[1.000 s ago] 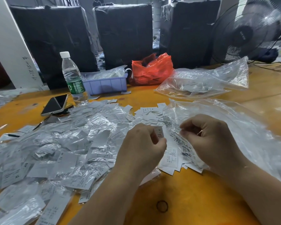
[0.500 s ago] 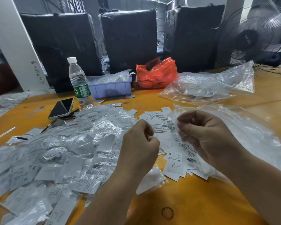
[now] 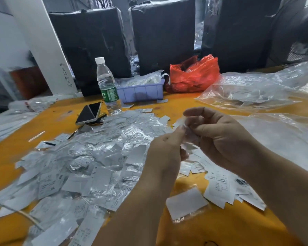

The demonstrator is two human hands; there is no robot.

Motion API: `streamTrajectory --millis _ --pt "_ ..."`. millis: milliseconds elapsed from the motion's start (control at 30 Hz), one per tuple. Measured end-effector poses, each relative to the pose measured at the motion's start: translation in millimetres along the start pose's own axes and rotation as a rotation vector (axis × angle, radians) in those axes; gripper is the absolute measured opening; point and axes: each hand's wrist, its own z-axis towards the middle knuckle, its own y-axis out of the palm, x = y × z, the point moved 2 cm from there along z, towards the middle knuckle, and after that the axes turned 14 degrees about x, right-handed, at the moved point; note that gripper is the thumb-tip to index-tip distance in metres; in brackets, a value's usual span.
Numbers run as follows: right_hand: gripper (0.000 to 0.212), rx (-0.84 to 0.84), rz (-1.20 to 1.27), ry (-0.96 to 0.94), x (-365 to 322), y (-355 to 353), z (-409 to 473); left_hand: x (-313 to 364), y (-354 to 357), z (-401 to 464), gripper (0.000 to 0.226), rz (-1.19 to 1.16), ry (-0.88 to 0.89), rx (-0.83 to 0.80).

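Together, fingers of the left hand and right hand pinch a crinkly, clear-sleeved white label.

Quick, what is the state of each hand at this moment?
Left hand: pinches a small label, which is blurred.
Right hand: fingers curled, pinching the same label.
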Motion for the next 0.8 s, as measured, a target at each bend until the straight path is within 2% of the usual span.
streamTrajectory --millis 100,200,333,467,567,667,800 --pt "0.039 0.03 -0.051 -0.001 1 -5 0 -1 -2 2 0.025 -0.027 0.024 0.0" --pt "0.045 0.103 -0.201 -0.01 2 -11 -2 -1 -7 4 0.014 -0.022 0.061 0.034" --pt "0.052 0.111 -0.262 0.104 5 -12 -4 1 -13 5 0.011 0.017 0.137 0.06" --pt "0.029 0.02 -0.206 0.191 4 -11 -4 3 -14 3 0.011 0.109 0.191 0.02" --pt "0.008 -0.075 -0.329 0.215 3 -14 -3 4 -14 4 0.021 0.115 0.191 -0.009" --pt "0.005 -0.14 -0.363 0.24 2 -17 -4 4 -15 5 0.035 0.071 0.154 -0.013" --pt "0.002 -0.134 -0.368 0.219 1 -18 -4 5 -16 6 0.03 -0.026 0.077 -0.028"
